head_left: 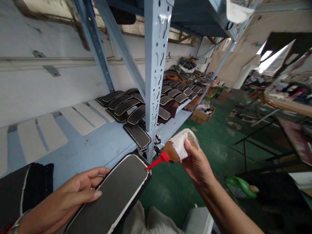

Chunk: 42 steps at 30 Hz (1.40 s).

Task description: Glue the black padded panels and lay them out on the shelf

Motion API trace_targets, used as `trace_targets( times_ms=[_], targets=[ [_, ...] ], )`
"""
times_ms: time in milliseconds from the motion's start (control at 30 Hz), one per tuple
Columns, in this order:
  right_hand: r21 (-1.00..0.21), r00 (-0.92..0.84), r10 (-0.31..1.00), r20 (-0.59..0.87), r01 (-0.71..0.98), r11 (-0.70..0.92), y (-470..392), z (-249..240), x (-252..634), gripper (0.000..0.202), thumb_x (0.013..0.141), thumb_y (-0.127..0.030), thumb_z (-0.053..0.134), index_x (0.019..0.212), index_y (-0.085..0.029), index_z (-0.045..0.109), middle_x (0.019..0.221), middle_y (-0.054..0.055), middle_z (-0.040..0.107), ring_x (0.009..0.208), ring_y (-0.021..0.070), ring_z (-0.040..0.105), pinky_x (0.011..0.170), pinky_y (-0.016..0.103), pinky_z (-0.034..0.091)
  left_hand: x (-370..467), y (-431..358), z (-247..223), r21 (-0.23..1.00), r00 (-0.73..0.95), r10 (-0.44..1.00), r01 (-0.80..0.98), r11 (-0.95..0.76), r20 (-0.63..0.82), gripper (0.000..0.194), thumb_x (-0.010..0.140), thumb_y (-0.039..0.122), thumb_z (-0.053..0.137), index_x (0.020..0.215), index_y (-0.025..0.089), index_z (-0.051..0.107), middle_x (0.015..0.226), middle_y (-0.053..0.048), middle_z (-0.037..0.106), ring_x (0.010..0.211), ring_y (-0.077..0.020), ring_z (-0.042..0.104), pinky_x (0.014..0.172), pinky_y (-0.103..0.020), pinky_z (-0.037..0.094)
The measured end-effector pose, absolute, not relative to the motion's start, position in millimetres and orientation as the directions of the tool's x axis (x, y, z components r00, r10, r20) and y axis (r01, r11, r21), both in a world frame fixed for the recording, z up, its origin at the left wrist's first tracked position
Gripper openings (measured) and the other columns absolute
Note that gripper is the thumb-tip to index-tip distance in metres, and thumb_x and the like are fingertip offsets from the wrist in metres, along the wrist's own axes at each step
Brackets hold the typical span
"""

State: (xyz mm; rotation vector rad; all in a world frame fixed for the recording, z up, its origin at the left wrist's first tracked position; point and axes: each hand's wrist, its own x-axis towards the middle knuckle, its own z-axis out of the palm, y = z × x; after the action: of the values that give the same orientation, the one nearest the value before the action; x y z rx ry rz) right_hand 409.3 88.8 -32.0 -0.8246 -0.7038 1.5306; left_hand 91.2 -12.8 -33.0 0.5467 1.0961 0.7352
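My left hand (80,191) grips a long dark grey padded panel (117,191) by its left edge, thumb on top and fingers underneath. The panel has rounded corners, a black border and a pale line running along its rim. In my right hand (196,159) is a squeeze bottle (181,144) of amber liquid, tilted down to the left and partly wrapped in white. Its red nozzle (156,161) points at the panel's far right corner, with the tip at the pale line. Whether liquid is flowing out, I cannot tell.
A blue shelf (102,143) bears white flat panels (83,118) and rows of dark panels (126,105). A blue perforated post (156,81) rises close ahead. A green jug (240,187) and a cardboard box (202,113) stand to the right. Another dark panel (24,188) lies at left.
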Motion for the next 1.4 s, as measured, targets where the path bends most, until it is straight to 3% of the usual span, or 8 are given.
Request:
trace_targets(
  times_ms=[200, 367, 533, 700, 833, 967, 1167, 1400],
  targets=[
    [-0.795, -0.018, 0.988, -0.156, -0.591, -0.137, 90, -36, 413, 0.030, 0.070, -0.035, 0.084, 0.093, -0.022, 0.070, 0.072, -0.001, 0.065, 0.053, 0.0124, 0.055, 0.042, 0.020, 0.042, 94, -9, -41, 0.693, 0.286, 0.775, -0.347, 0.632, -0.563, 0.061, 0.081, 0.012, 0.068, 0.134, 0.032, 0.045, 0.111, -0.004, 0.078, 0.101, -0.0321, 0.072, 0.089, -0.048, 0.055],
    [-0.804, 0.067, 0.990, -0.127, -0.591, -0.063, 95, -41, 417, 0.028, 0.072, -0.034, 0.083, 0.095, -0.023, 0.069, 0.073, -0.002, 0.064, 0.055, 0.0128, 0.055, 0.041, 0.021, 0.041, 108, -3, -39, 0.683, 0.308, 0.778, -0.373, 0.629, -0.548, 0.054, 0.081, 0.011, 0.068, 0.130, 0.027, 0.049, 0.109, -0.007, 0.078, 0.094, -0.0308, 0.074, 0.088, -0.048, 0.055],
    [-0.814, 0.082, 0.987, -0.137, -0.578, -0.065, 91, -46, 419, 0.029, 0.072, -0.034, 0.083, 0.094, -0.021, 0.068, 0.076, -0.001, 0.063, 0.059, 0.0128, 0.055, 0.047, 0.021, 0.046, 121, 2, -34, 0.658, 0.301, 0.769, -0.399, 0.639, -0.564, 0.061, 0.077, 0.012, 0.073, 0.132, 0.025, 0.049, 0.104, -0.010, 0.079, 0.093, -0.0323, 0.075, 0.085, -0.047, 0.057],
    [-0.812, 0.080, 0.985, -0.153, -0.578, -0.079, 84, -51, 416, 0.035, 0.069, -0.035, 0.085, 0.095, -0.020, 0.068, 0.077, 0.000, 0.065, 0.060, 0.0134, 0.056, 0.052, 0.022, 0.049, 127, 6, -31, 0.685, 0.229, 0.780, -0.380, 0.622, -0.582, 0.051, 0.075, 0.008, 0.075, 0.119, 0.023, 0.056, 0.099, -0.009, 0.080, 0.085, -0.0302, 0.076, 0.080, -0.046, 0.059],
    [-0.817, 0.062, 0.990, -0.129, -0.572, -0.071, 76, -55, 413, 0.032, 0.073, -0.036, 0.082, 0.097, -0.020, 0.068, 0.077, 0.000, 0.063, 0.059, 0.0126, 0.054, 0.050, 0.021, 0.048, 130, 8, -29, 0.704, 0.179, 0.792, -0.374, 0.604, -0.584, 0.041, 0.074, 0.006, 0.076, 0.108, 0.020, 0.059, 0.096, -0.009, 0.079, 0.081, -0.0279, 0.076, 0.077, -0.043, 0.060],
    [-0.823, 0.046, 0.992, -0.118, -0.564, -0.072, 68, -56, 410, 0.032, 0.073, -0.036, 0.082, 0.096, -0.019, 0.068, 0.078, 0.000, 0.063, 0.061, 0.0119, 0.055, 0.053, 0.021, 0.048, 132, 7, -29, 0.716, 0.137, 0.803, -0.383, 0.583, -0.581, 0.044, 0.070, 0.005, 0.078, 0.107, 0.020, 0.058, 0.089, -0.009, 0.079, 0.077, -0.0285, 0.076, 0.073, -0.042, 0.060],
    [-0.824, -0.001, 0.991, -0.130, -0.556, -0.109, 56, -61, 403, 0.041, 0.073, -0.038, 0.081, 0.107, -0.019, 0.067, 0.092, 0.005, 0.069, 0.078, 0.0178, 0.063, 0.073, 0.028, 0.053, 131, 6, -32, 0.729, 0.059, 0.812, -0.406, 0.550, -0.580, 0.045, 0.064, 0.005, 0.082, 0.101, 0.018, 0.059, 0.085, -0.010, 0.079, 0.070, -0.0270, 0.075, 0.066, -0.039, 0.060],
    [-0.838, -0.051, 0.993, -0.102, -0.534, -0.113, 41, -65, 398, 0.041, 0.077, -0.038, 0.077, 0.112, -0.019, 0.066, 0.097, 0.007, 0.071, 0.081, 0.0205, 0.064, 0.074, 0.031, 0.052, 130, 7, -34, 0.743, 0.029, 0.821, -0.410, 0.530, -0.570, 0.044, 0.062, 0.005, 0.081, 0.101, 0.016, 0.062, 0.087, -0.014, 0.078, 0.068, -0.0274, 0.075, 0.064, -0.040, 0.061]
  ],
)
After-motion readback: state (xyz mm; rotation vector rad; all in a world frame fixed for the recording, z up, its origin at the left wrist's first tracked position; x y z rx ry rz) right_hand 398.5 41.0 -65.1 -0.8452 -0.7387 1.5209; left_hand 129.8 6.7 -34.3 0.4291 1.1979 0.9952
